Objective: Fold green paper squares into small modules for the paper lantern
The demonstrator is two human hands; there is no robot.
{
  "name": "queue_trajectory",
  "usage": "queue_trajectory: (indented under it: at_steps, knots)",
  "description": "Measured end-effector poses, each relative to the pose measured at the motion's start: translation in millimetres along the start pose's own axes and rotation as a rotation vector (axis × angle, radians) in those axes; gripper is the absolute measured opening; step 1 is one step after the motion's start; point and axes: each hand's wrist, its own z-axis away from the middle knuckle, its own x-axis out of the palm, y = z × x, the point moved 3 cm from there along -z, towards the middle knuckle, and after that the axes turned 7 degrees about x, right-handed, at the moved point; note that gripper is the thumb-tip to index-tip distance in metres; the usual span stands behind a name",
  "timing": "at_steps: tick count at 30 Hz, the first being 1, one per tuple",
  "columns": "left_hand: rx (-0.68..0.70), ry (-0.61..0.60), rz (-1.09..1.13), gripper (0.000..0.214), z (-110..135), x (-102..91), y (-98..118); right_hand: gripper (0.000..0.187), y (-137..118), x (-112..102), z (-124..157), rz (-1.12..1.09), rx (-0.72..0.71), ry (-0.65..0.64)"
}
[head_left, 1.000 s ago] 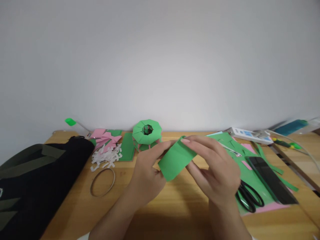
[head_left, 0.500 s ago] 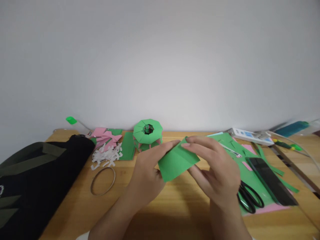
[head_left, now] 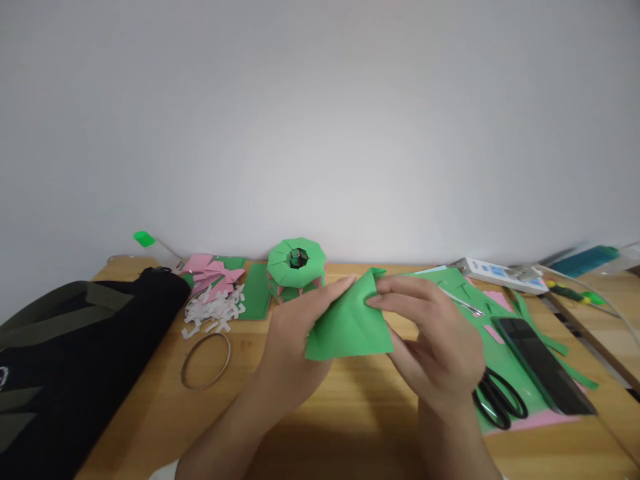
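A piece of green paper is held up above the table between both hands, its upper corner bent over near the right fingertips. My left hand grips its left side, thumb along the upper edge and the other fingers hidden behind. My right hand is closed on the paper's right side, fingertips pressing near the top corner and thumb below. Behind the hands stands a green and pink folded-paper model, round with a hole in its top.
To the left lie a black bag, a tape ring, white paper scraps and pink paper pieces. On the right are black-handled scissors, a phone, green sheets and a power strip. A wall rises behind.
The green paper has turned in my hands; its lower edge now lies nearly level and its top corner is folded over. Both hands stay in about the same place.
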Motion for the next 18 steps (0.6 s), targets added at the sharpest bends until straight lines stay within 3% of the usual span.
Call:
queue_trajectory:
  at_steps: [8, 14, 18]
  knots:
    - [0.097, -0.063, -0.126, 0.051, -3, -1.7, 11, 0.024, 2, 0, 2, 0.016, 0.027, -0.013]
    - [0.038, -0.096, -0.068, 0.045, -3, 0.5, 9, 0.025, 2, 1, 5, -0.051, 0.042, 0.01]
    - [0.096, -0.087, -0.086, 0.049, -3, -0.7, 11, 0.024, -1, 1, 3, -0.1, 0.051, 0.012]
